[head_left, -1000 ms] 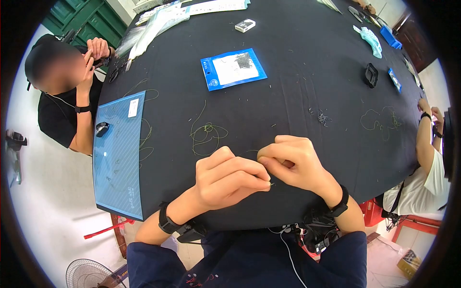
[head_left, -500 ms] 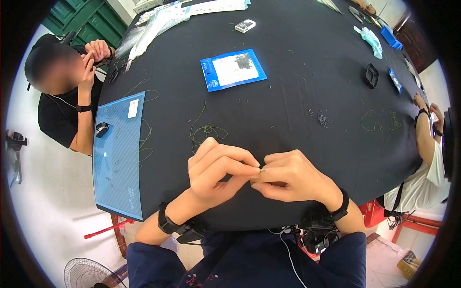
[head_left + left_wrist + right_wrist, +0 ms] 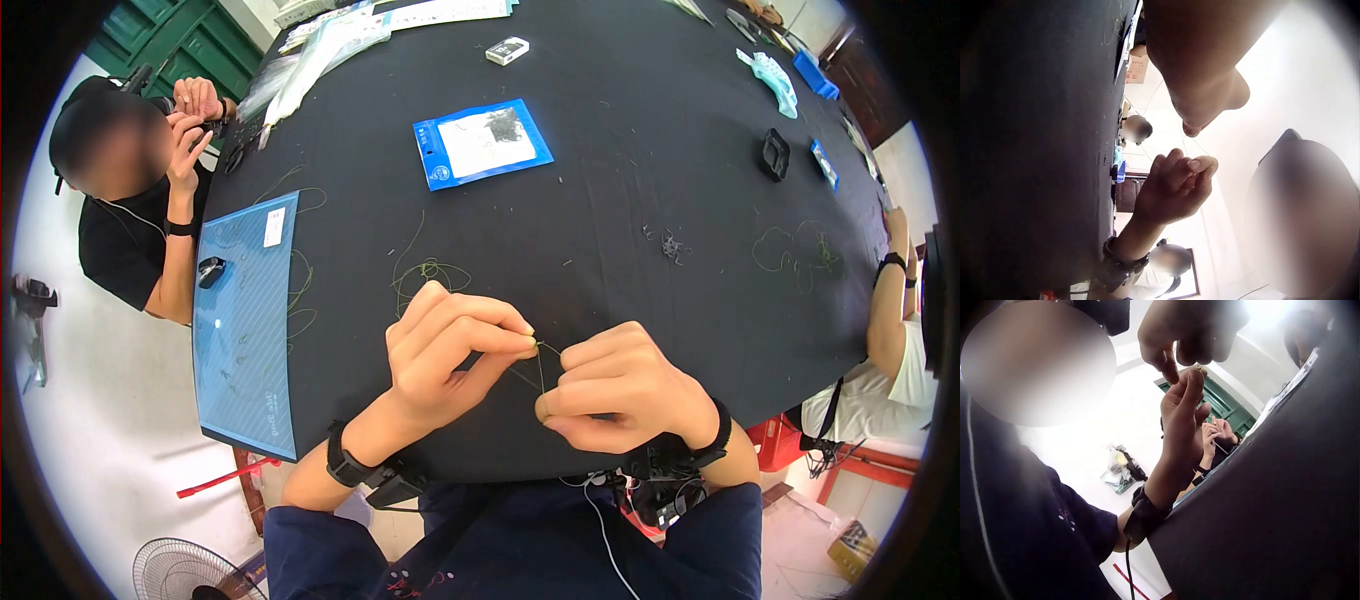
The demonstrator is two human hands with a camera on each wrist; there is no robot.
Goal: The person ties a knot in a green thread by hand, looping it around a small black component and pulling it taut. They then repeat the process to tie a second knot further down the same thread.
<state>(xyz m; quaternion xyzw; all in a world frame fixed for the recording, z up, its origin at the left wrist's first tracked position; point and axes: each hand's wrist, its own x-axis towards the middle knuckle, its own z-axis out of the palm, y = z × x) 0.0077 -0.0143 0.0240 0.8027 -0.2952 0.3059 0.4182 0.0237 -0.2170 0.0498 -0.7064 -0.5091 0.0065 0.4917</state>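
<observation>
My left hand [image 3: 445,355] pinches a thin green thread [image 3: 541,368] between thumb and fingertips above the near part of the black table. To its right, my right hand [image 3: 630,392] grips other parts of the thread, and short lengths of it span the gap between the hands. In the left wrist view the thread [image 3: 1183,128] shows as a fine line between my left hand [image 3: 1200,75] and right hand [image 3: 1175,190]. The right wrist view has my left hand [image 3: 1179,425] below my right hand [image 3: 1191,331], fingertips close together. Anything tiny at the fingertips is too small to identify.
On the black table [image 3: 620,120] lie a blue-edged packet [image 3: 485,145], a loose green thread coil [image 3: 430,275], a blue sheet [image 3: 245,330], a dark small pile [image 3: 672,246], a black tray [image 3: 774,155] and a white box [image 3: 507,51]. People sit at the left and right edges.
My hands met at the fingertips half a second ago and are now apart, with thread showing between them. My right hand has moved slightly right and down.
</observation>
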